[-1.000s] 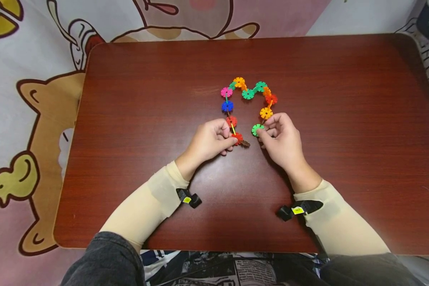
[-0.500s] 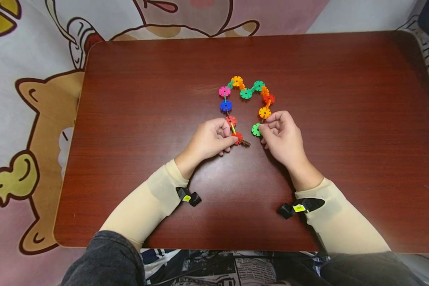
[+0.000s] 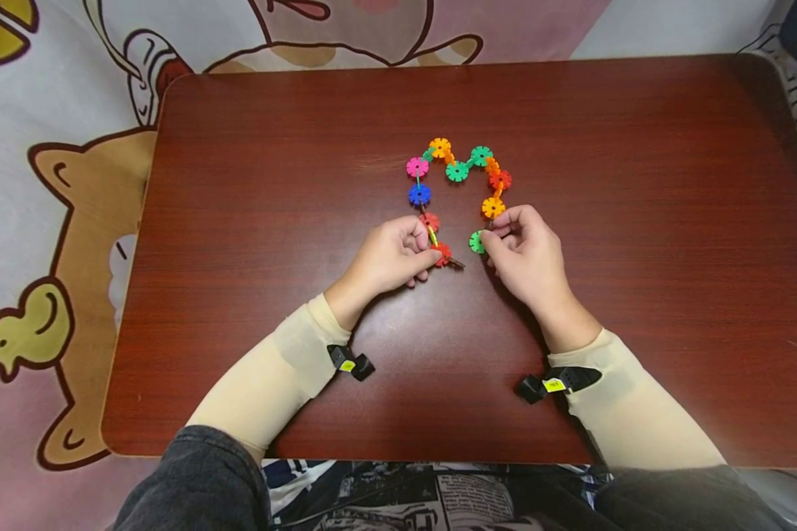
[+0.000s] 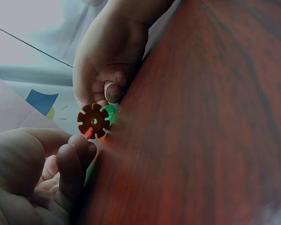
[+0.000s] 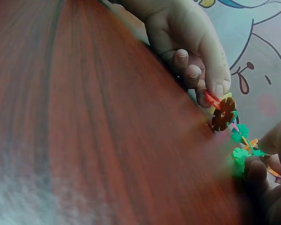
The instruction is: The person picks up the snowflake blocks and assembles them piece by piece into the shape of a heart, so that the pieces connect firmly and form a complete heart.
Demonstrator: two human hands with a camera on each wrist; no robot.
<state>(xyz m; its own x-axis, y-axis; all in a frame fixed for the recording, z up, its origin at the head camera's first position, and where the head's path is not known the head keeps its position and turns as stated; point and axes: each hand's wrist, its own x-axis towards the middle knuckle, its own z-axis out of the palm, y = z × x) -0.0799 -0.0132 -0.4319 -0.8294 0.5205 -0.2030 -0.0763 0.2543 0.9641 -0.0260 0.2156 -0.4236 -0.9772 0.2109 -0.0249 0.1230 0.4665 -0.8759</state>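
Observation:
A chain of colourful notched plastic discs, flower-shaped building pieces, curves over the table in the head view, with a blue disc (image 3: 420, 195) on its left side and a yellow disc (image 3: 494, 207) on its right. My left hand (image 3: 393, 254) pinches the red disc (image 3: 443, 254) at one end. From that red piece a brown disc (image 4: 85, 114) sticks out toward the right, seen nearly edge-on from above. At the other end, my right hand (image 3: 528, 254) pinches a green disc (image 3: 477, 242). A small gap separates the brown disc from the green one.
The dark red-brown tabletop (image 3: 272, 184) extends all around the chain. A cartoon-print cloth (image 3: 93, 243) lies beyond its left and far edges. Black wrist cameras (image 3: 359, 366) are strapped over the pale sleeves.
The brown disc has tilted from a wider face to a thinner, nearly edge-on look. Both hands keep their pinches almost in place, and the ends remain apart.

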